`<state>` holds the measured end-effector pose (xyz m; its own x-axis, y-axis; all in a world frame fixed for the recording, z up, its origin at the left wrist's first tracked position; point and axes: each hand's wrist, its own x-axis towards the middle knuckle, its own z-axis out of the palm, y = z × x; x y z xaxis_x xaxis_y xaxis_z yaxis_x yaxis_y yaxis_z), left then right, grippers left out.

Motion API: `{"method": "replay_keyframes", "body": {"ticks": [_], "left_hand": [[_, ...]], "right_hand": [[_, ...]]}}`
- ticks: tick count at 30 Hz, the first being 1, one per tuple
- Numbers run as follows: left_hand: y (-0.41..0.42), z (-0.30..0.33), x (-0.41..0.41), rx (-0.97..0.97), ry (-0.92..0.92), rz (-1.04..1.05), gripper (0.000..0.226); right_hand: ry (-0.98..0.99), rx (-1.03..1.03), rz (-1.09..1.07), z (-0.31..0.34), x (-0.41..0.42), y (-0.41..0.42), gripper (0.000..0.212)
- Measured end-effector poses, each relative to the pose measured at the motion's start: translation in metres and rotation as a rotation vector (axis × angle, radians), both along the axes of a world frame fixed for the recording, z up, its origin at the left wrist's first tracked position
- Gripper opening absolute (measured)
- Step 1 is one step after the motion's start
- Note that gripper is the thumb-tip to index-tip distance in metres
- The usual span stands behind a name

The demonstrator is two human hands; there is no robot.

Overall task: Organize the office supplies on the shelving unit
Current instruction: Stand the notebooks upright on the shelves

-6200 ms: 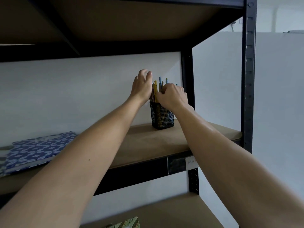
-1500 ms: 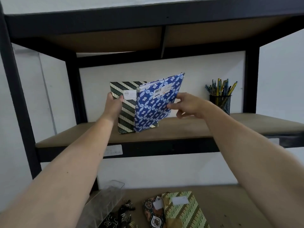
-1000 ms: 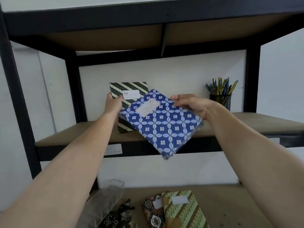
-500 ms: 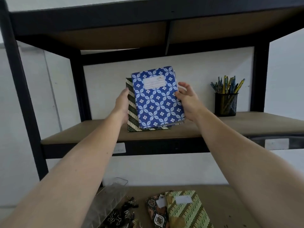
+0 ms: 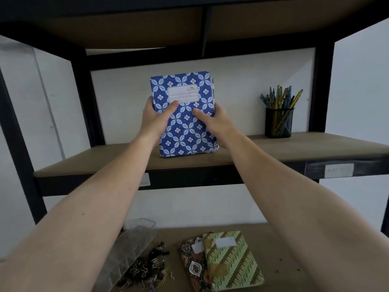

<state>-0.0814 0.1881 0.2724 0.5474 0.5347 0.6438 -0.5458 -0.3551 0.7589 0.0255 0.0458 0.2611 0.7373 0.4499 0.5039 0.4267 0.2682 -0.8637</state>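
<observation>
We clamp the left hand (image 5: 154, 121) and right hand (image 5: 212, 121) on the blue notebook (image 5: 185, 127) (light, stiff-covered, we judge), best gripped by its side edges.

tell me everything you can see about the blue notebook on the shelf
The blue notebook has a glossy cover with a white floral batik pattern and a white lined label near the top. It stands upright, front cover facing the camera, its bottom edge on the brown shelf board. The left hand and the right hand grip its side edges, thumbs on the cover. Another book's edge peeks out behind it.
</observation>
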Motion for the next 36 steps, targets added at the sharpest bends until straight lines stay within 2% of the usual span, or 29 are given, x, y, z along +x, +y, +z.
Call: {"method": "replay_keyframes", "body": {"ticks": [4,12,16,19,22,26,30,36], "left_hand": [[-0.002,0.008,-0.002,0.044,-0.035,0.020,0.045],[0.003,-0.003,-0.005,0.032,0.036,-0.005,0.042],[0.006,0.003,-0.013,0.047,0.064,-0.005,0.040],[0.006,0.004,-0.020,0.094,0.045,0.106,0.031],[0.009,0.004,-0.034,0.180,0.011,0.271,0.029],[0.030,-0.001,-0.061,0.298,0.009,0.433,0.044],[0.050,-0.015,-0.093,0.401,0.036,0.579,0.069],[0.075,-0.025,-0.133,0.495,0.002,0.836,0.066]], "right_hand": [[-0.062,0.047,0.055,0.005,0.001,-0.002,0.046],[0.013,-0.006,0.146,-0.005,0.002,0.002,0.051],[0.043,-0.079,0.157,0.002,0.002,0.002,0.046],[0.023,-0.123,0.060,0.011,-0.007,0.012,0.052],[0.047,-0.108,0.139,0.014,-0.022,0.037,0.053],[0.118,-0.031,0.227,0.010,-0.045,0.074,0.046],[0.193,-0.009,0.300,0.007,-0.067,0.110,0.060],[0.228,-0.065,0.470,0.012,-0.096,0.155,0.066]]}}
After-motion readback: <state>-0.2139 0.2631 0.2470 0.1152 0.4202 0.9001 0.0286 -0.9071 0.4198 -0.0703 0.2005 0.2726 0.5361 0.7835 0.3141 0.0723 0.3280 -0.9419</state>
